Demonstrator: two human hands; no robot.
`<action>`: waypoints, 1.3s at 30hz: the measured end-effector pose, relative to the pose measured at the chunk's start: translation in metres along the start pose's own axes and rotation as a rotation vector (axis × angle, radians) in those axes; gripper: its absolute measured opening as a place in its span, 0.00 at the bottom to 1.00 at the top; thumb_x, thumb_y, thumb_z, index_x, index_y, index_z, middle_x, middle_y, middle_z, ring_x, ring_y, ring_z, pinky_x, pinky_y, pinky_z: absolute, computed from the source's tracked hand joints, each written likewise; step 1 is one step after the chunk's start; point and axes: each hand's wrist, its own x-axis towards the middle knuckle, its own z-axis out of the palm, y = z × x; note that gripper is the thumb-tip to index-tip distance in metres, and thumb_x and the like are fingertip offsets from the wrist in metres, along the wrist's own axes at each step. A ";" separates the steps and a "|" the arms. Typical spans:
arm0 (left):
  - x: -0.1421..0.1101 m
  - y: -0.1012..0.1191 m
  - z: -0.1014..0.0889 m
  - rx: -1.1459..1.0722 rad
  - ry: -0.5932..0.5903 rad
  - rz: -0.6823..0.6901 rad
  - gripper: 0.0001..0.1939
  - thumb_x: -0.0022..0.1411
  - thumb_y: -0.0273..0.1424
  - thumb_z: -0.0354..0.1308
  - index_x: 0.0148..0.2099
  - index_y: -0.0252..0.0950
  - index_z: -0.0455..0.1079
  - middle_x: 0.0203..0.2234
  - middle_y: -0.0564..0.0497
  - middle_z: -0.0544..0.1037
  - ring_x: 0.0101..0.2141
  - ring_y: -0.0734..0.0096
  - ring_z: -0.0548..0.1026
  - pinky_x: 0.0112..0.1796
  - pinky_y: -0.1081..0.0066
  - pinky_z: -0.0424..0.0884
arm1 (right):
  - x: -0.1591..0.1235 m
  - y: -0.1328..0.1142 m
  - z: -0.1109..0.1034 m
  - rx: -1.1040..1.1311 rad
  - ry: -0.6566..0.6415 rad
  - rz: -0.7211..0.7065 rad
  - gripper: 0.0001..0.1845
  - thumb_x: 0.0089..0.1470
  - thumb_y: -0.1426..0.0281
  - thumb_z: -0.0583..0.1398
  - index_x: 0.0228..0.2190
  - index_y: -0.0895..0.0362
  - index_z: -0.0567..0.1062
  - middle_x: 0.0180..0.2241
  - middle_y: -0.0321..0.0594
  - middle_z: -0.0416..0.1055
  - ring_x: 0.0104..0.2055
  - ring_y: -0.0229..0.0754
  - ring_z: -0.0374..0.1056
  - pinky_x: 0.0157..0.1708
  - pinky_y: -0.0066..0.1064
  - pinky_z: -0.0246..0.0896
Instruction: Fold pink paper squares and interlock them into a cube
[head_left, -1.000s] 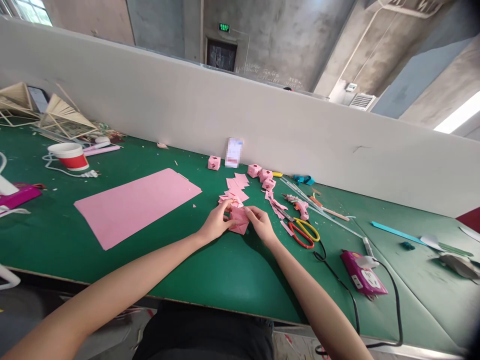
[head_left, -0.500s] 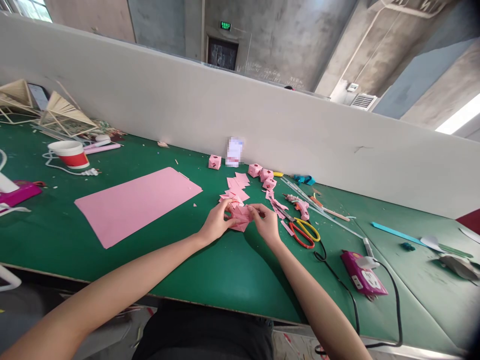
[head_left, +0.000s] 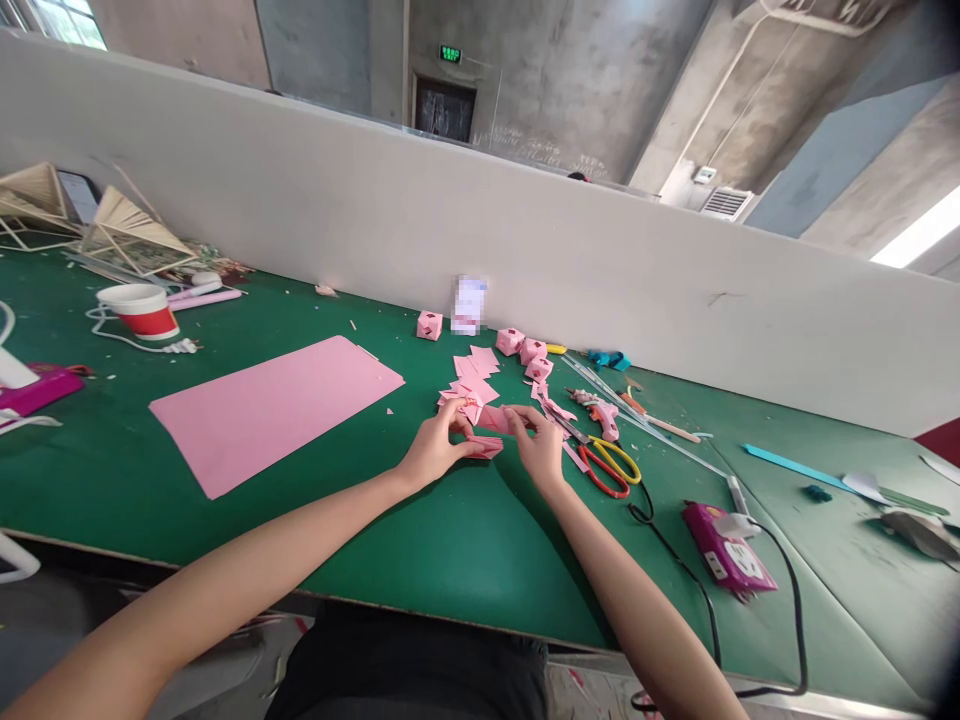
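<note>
A piece of folded pink paper (head_left: 486, 447) is pinched between the thumb and fingers of my left hand (head_left: 436, 440). My right hand (head_left: 538, 445) grips the right end of a pink paper strip (head_left: 493, 419) that stretches across to my left fingers. Whether the strip and the folded piece are joined is hidden by my left fingers. Just beyond my hands lies a row of pink paper pieces (head_left: 474, 372). Several pink paper polyhedra (head_left: 511, 341) with dark openings sit farther back, near the partition.
Left of my hands lies a large pink sheet (head_left: 277, 415). To the right are scissors (head_left: 616, 462), a glue gun (head_left: 600, 412), and a magenta power strip (head_left: 727, 550) with a black cord. A paper cup (head_left: 141, 310) stands far left. A white partition (head_left: 337, 210) closes the back.
The pink paper between my hands has opened out: a strip now spans them, and the folded part hangs lower by my left thumb. My right hand has shifted slightly right.
</note>
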 end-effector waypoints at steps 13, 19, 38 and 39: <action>0.004 -0.007 -0.001 0.041 0.080 -0.013 0.25 0.52 0.34 0.69 0.51 0.39 0.67 0.39 0.49 0.77 0.37 0.66 0.76 0.38 0.68 0.73 | -0.001 -0.001 0.005 0.157 -0.374 0.081 0.21 0.56 0.53 0.60 0.33 0.59 0.81 0.24 0.38 0.74 0.24 0.39 0.65 0.25 0.29 0.57; 0.006 -0.003 -0.005 0.059 0.009 -0.071 0.18 0.51 0.39 0.69 0.43 0.38 0.72 0.31 0.52 0.79 0.34 0.65 0.77 0.37 0.68 0.71 | 0.006 0.005 -0.002 0.143 -0.340 0.085 0.26 0.57 0.50 0.57 0.28 0.60 0.79 0.20 0.36 0.68 0.23 0.37 0.59 0.23 0.28 0.50; 0.006 -0.008 -0.003 -0.062 0.059 -0.032 0.25 0.54 0.34 0.67 0.51 0.38 0.62 0.34 0.51 0.79 0.36 0.67 0.78 0.41 0.66 0.74 | -0.003 -0.002 0.002 0.178 -0.470 0.098 0.19 0.58 0.55 0.59 0.42 0.57 0.74 0.28 0.36 0.77 0.26 0.39 0.69 0.27 0.28 0.61; 0.007 -0.010 -0.002 -0.073 0.081 -0.027 0.25 0.55 0.34 0.67 0.52 0.38 0.61 0.35 0.51 0.79 0.37 0.67 0.78 0.41 0.66 0.75 | -0.004 -0.002 0.001 0.215 -0.503 0.098 0.19 0.55 0.57 0.62 0.44 0.56 0.72 0.32 0.37 0.79 0.29 0.40 0.72 0.30 0.29 0.64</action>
